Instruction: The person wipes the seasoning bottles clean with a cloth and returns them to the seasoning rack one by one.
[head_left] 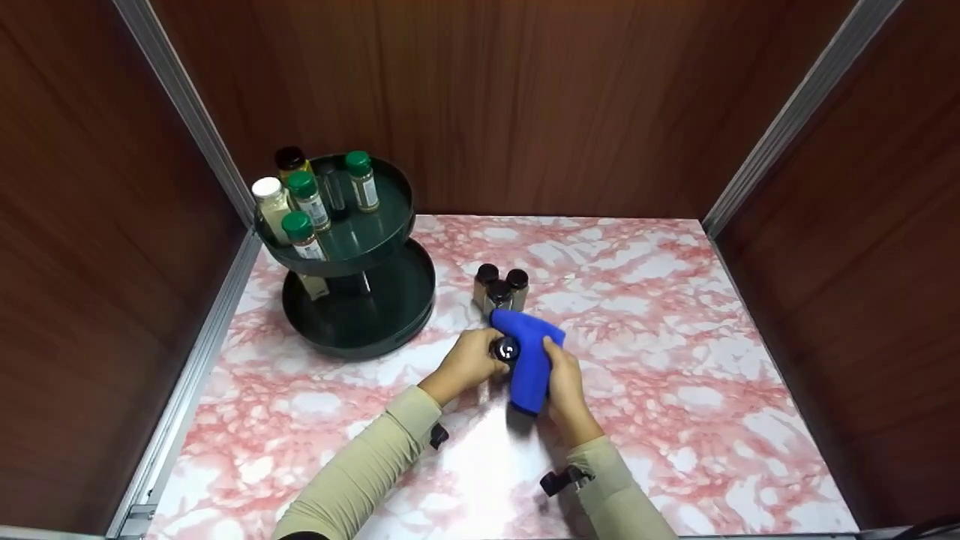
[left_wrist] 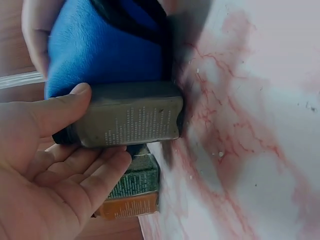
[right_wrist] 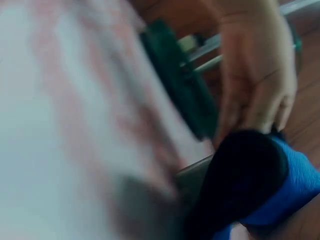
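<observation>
With thumb and fingers my left hand (head_left: 466,358) pinches a black-capped spice bottle (head_left: 505,349) near its cap. In the left wrist view, the bottle (left_wrist: 132,117) shows small printed text on its side, and its base is close to the tabletop. My right hand (head_left: 566,382) grips a blue cloth (head_left: 534,367) with dark edging, which lies against the bottle's right side. Just beyond the cloth, three more black-capped bottles (head_left: 500,291) stand grouped together; in the left wrist view, green and orange contents (left_wrist: 132,182) show among them.
A dark green two-tier round rack (head_left: 375,232) stands at the back left. Its upper tier bears several bottles with green, white and dark caps, including a green-capped bottle (head_left: 364,184). Wood-patterned panels (head_left: 525,105) enclose the pink-and-white marbled table (head_left: 675,337) at the back and sides.
</observation>
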